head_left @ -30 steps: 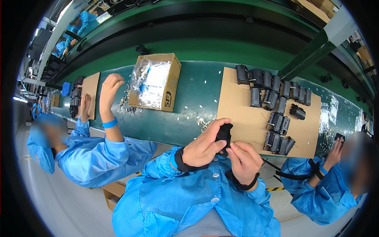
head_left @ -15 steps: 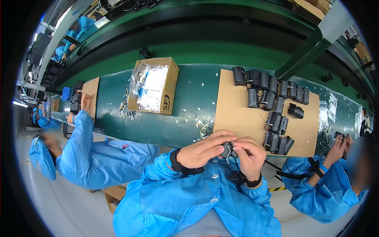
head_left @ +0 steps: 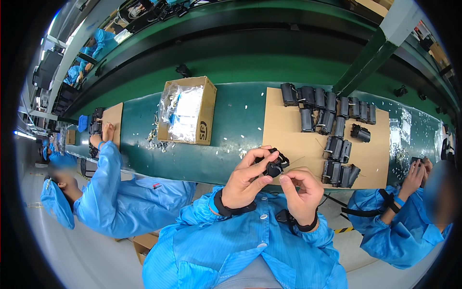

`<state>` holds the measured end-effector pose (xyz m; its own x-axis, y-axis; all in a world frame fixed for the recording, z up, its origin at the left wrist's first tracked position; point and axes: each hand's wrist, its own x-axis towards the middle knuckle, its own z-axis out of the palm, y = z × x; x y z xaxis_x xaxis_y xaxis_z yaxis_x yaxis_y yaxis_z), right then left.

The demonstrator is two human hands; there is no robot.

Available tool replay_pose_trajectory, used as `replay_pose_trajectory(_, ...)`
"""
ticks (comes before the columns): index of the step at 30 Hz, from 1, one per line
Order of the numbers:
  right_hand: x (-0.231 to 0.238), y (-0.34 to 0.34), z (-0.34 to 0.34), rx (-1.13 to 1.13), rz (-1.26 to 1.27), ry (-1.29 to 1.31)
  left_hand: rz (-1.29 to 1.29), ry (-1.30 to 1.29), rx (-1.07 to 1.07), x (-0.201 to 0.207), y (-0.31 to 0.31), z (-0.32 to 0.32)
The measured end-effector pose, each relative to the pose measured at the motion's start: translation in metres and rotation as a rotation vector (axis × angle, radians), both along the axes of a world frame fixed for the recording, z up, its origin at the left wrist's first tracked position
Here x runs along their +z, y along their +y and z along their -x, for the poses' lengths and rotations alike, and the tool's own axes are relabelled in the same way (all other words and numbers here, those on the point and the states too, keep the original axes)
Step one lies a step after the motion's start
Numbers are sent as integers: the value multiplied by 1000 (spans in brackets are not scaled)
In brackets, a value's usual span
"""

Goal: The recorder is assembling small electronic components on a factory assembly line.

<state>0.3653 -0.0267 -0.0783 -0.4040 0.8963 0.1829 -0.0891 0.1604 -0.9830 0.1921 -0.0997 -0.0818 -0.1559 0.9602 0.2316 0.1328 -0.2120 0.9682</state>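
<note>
My left hand point(head_left: 248, 179) is closed around a small black plastic part point(head_left: 275, 168) with a loop-like frame, held above the table's near edge. Thumb and fingertips grip it from the left. Close against the part's right side, my right hand point(head_left: 304, 191) has its thumb and index finger pinched together; whatever is between them is too small to make out. A thin dark strand sticks out to the right of the part. Beyond my hands lies a cardboard sheet point(head_left: 284, 139) bearing rows of black plastic housings point(head_left: 332, 148).
An open cardboard box point(head_left: 205, 113) with clear plastic bags stands left of centre. Small scraps point(head_left: 159, 137) and white bits lie on the green table point(head_left: 236, 103). A green post point(head_left: 363, 65) rises behind the sheet. Co-workers in blue sit on my left point(head_left: 106, 192) and right point(head_left: 385, 226).
My left hand has turned and opened away from the right, so the black part now shows more. My right hand has drawn slightly down, still pinched beside it.
</note>
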Motion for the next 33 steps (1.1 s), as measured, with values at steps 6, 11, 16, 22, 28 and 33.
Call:
replay_pose_trajectory(6,18,7,3,17,-163,-134,-22,189,76,2,1,-2)
replay_pose_trajectory(11,10,9,6,18,-64,-167,-45,269,89,0,4,-2)
replay_pose_trajectory(16,-4,10,8,23,205,-170,-50,168,147,-1,2,5)
replay_pose_trajectory(22,19,14,26,172,-96,-116,-69,63,254,-16,-6,9)
replay_pose_trajectory(28,36,41,73,490,42,-192,-175,201,538,-7,-13,17)
replay_pose_trajectory(33,64,93,135,393,-545,-417,-150,-32,592,-37,-45,44)
